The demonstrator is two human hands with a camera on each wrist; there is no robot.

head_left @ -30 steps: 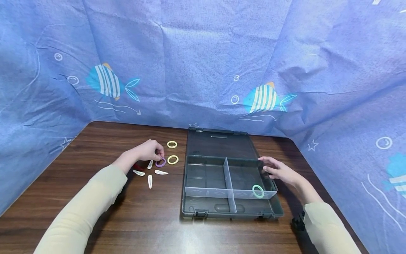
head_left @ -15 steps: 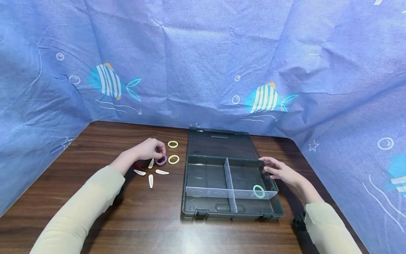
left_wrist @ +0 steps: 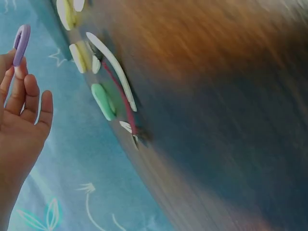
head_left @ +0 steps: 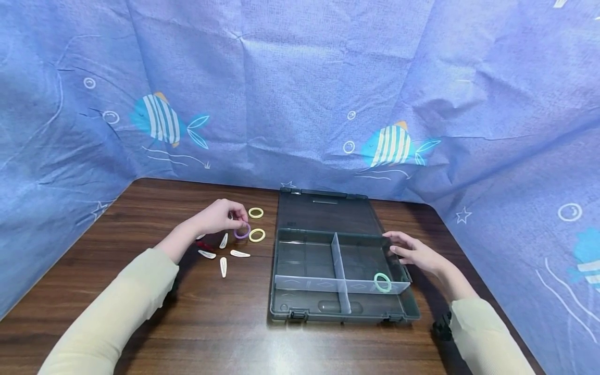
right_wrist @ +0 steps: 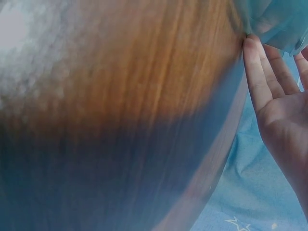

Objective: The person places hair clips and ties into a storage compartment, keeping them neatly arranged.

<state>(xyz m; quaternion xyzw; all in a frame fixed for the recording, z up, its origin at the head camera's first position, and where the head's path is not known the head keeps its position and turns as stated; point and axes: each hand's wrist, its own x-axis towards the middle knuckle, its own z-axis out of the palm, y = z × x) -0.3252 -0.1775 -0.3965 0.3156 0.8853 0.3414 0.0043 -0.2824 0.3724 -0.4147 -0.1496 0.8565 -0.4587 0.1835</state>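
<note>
My left hand [head_left: 222,216] pinches a purple hair tie [head_left: 242,232] between thumb and fingertips; the left wrist view shows this hair tie [left_wrist: 21,45] raised and tilted on edge. Two yellow hair ties [head_left: 257,235] lie just right of that hand. White snap hair clips [head_left: 223,267] are spread in front of it, beside a red strip-like piece [head_left: 205,246] partly under the wrist. My right hand [head_left: 414,253] touches the right wall of a grey divided box [head_left: 307,255], its fingers [right_wrist: 258,77] fairly straight along the side.
The box lid [head_left: 325,212] lies folded back. A mint green hair tie [head_left: 382,283] leans on a clear divider [head_left: 300,284] inside. Another green piece [left_wrist: 103,102] lies on the table in the left wrist view. A blue fish-print curtain [head_left: 300,94] borders the table.
My left hand has lifted slightly and moved a little right and away from me, carrying the purple hair tie from near the white clips. The right hand and box have stayed put.
</note>
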